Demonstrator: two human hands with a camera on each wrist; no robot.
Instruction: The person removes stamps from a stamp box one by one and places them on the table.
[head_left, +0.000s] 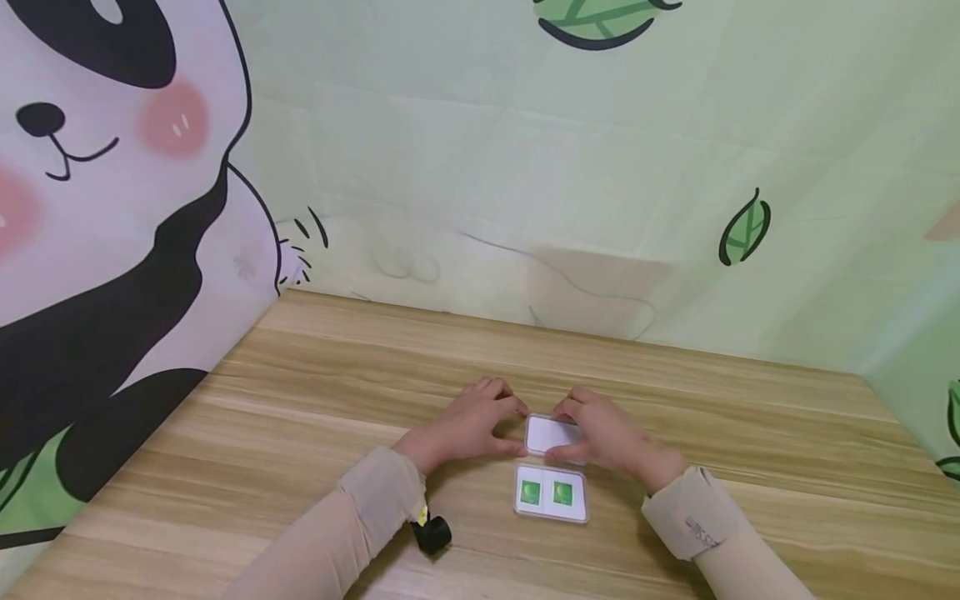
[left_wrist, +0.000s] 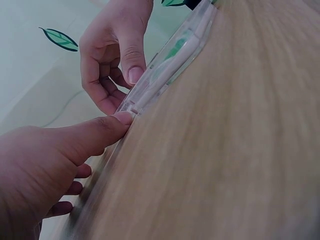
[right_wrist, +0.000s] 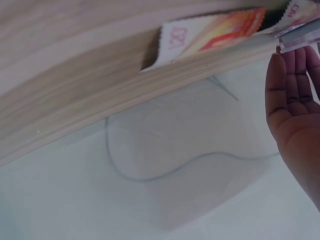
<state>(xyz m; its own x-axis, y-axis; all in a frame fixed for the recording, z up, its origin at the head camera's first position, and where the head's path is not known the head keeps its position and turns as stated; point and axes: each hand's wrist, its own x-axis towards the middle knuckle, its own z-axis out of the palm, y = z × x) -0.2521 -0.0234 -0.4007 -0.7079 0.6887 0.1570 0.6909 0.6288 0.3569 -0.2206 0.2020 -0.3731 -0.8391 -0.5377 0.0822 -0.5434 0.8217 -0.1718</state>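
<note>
A flat clear plastic case (head_left: pixel 542 434) with a white face lies on the table between the hands. The left hand (head_left: pixel 474 423) pinches its left end, thumb at the near corner and a finger at the far corner. Across the case's right part, the right hand (head_left: pixel 607 435) grips it with thumb on the near side and fingers on the far side, hiding that end. Just nearer the person lies a second clear case (head_left: pixel 551 510) holding two green stamps (head_left: pixel 562 493). In the left wrist view, the left thumb touches a case corner (left_wrist: pixel 132 109).
The right wrist view shows orange-and-white stamps (right_wrist: pixel 210 40) with perforated edges on the wooden table (head_left: pixel 300 467); I cannot make them out from the head. A black cylinder (head_left: pixel 432 533) hangs at the left cuff. A printed cloth wall (head_left: pixel 450 167) stands behind the table.
</note>
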